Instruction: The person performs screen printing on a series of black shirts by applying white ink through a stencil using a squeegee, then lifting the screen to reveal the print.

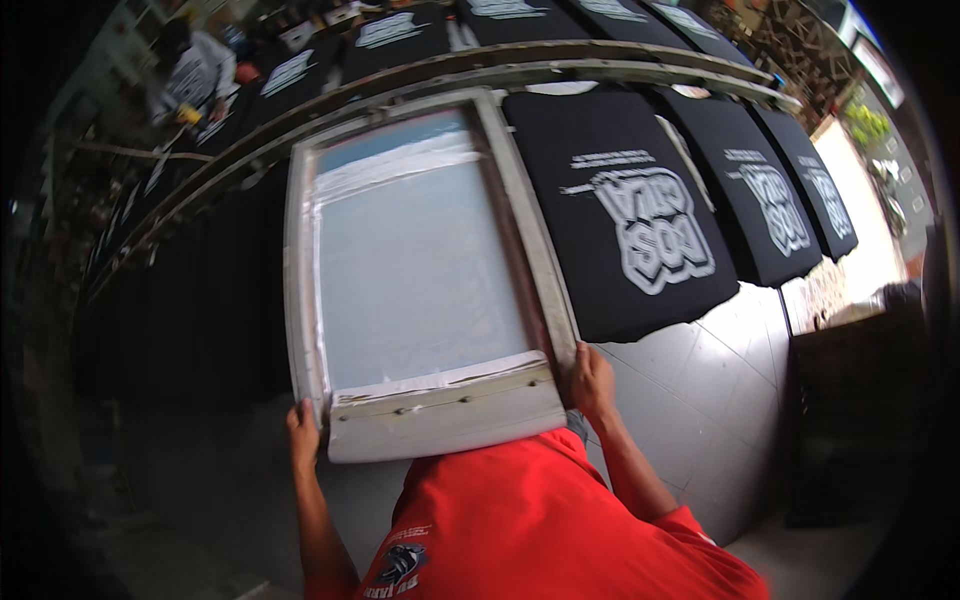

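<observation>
I hold a framed printing screen (pixel 420 270) by its sides, above the row of shirt boards, with its pale mesh facing up and a wide grey strip along its near end. My left hand (pixel 302 435) grips the frame's lower left side, fingers wrapped at its edge. My right hand (pixel 590 390) is closed on the lower right side. Just right of the screen lies a black shirt (pixel 635 210) with a white print, stretched on a board. What lies directly under the screen is hidden.
More printed black shirts (pixel 740 200) continue rightward; dark shirts (pixel 180 290) lie to the left. Metal rails (pixel 660 70) run behind, with another row of shirts (pixel 395 50) beyond. A co-worker (pixel 195 75) stands at back left. A tiled floor (pixel 700 400) shows below, a dark box-like shape (pixel 840 410) at right.
</observation>
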A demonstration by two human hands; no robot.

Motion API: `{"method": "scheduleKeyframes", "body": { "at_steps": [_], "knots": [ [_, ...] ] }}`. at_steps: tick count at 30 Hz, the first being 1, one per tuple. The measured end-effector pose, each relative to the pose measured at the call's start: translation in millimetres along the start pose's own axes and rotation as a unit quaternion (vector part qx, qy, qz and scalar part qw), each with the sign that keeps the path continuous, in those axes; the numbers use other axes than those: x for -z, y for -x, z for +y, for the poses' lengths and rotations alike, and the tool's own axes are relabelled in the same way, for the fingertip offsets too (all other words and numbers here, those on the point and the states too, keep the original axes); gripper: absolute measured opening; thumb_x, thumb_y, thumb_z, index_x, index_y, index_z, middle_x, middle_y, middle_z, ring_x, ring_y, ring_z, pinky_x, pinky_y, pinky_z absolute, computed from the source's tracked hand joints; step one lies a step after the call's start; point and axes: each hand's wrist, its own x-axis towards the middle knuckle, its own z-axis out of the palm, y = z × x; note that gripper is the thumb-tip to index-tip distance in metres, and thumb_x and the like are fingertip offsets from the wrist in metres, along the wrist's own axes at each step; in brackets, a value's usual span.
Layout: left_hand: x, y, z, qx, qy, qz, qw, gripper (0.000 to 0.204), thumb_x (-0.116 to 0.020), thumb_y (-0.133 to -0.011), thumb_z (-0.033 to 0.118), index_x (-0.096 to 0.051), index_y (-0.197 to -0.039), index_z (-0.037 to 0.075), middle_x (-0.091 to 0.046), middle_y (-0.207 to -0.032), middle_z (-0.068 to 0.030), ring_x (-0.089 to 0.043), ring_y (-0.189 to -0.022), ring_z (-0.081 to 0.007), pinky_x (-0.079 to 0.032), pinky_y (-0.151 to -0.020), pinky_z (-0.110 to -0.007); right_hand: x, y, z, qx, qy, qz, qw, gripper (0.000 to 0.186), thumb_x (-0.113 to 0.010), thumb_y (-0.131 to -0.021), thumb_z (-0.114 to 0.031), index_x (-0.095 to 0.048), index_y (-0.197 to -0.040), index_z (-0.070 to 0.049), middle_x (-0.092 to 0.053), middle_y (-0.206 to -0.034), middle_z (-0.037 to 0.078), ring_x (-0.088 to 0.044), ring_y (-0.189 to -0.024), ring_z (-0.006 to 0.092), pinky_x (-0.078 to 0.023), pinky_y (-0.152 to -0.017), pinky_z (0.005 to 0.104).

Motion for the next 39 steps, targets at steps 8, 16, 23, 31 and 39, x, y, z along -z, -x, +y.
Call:
{"method": "scheduleKeyframes", "body": {
  "at_steps": [8, 16, 23, 31, 39],
  "knots": [
    [18.5, -27.3, -10.8, 0.003, -0.019, -0.008, 1.0, 0.055, -0.056, -0.097, 0.047, -0.065, -0.1, -0.007, -0.069, -0.092, -0.0252, -0.068, -0.088, -0.0383, -0.05, -0.076, -0.043, -41.2, 28.7, -23.3, 0.011, -0.002, 0.037, 0.999, 0.067, -0.034, -0.105, -0.051, -0.048, -0.072, 0.005, -0.044, -0.061, 0.012, -0.039, -0.061, 0.019, -0.036, -0.059, 0.0432],
    [14.4, -54.6, 8.5, -0.047, -0.033, -0.021, 0.998, 0.063, -0.055, -0.095, 0.054, -0.063, -0.091, -0.008, -0.066, -0.087, -0.0313, -0.066, -0.09, -0.0468, -0.05, -0.075, -0.047, -45.7, -2.1, -19.3, 0.005, 0.013, 0.034, 0.999, 0.07, -0.032, -0.104, -0.053, -0.058, -0.081, 0.007, -0.056, -0.067, 0.021, -0.055, -0.065, 0.0292, -0.043, -0.067, 0.0458],
    [0.2, -65.9, 34.8, -0.06, -0.043, -0.015, 0.997, 0.063, -0.055, -0.095, 0.053, -0.065, -0.095, -0.009, -0.067, -0.09, -0.0314, -0.066, -0.093, -0.0469, -0.051, -0.077, -0.047, -45.0, -30.2, -22.0, 0.001, 0.024, 0.061, 0.998, 0.073, -0.033, -0.103, -0.055, -0.057, -0.077, 0.008, -0.056, -0.066, 0.021, -0.054, -0.064, 0.0288, -0.043, -0.067, 0.0453],
    [-13.5, -66.6, 27.7, -0.051, -0.036, -0.022, 0.998, 0.062, -0.056, -0.095, 0.052, -0.064, -0.097, -0.009, -0.067, -0.092, -0.0314, -0.065, -0.093, -0.0479, -0.051, -0.078, -0.048, -40.1, -37.7, -18.1, -0.001, 0.003, 0.048, 0.999, 0.074, -0.033, -0.102, -0.058, -0.056, -0.078, 0.008, -0.055, -0.067, 0.019, -0.053, -0.066, 0.0269, -0.043, -0.068, 0.0442],
    [-29.8, -63.4, 28.5, -0.056, -0.051, 0.001, 0.997, 0.058, -0.058, -0.095, 0.048, -0.064, -0.097, -0.009, -0.067, -0.091, -0.0321, -0.065, -0.093, -0.0486, -0.051, -0.077, -0.049, -61.4, -39.9, -0.3, 0.027, 0.012, 0.117, 0.993, 0.072, -0.034, -0.103, -0.056, -0.053, -0.076, 0.008, -0.05, -0.062, 0.016, -0.044, -0.062, 0.0227, -0.04, -0.064, 0.0427]
  ]
}}
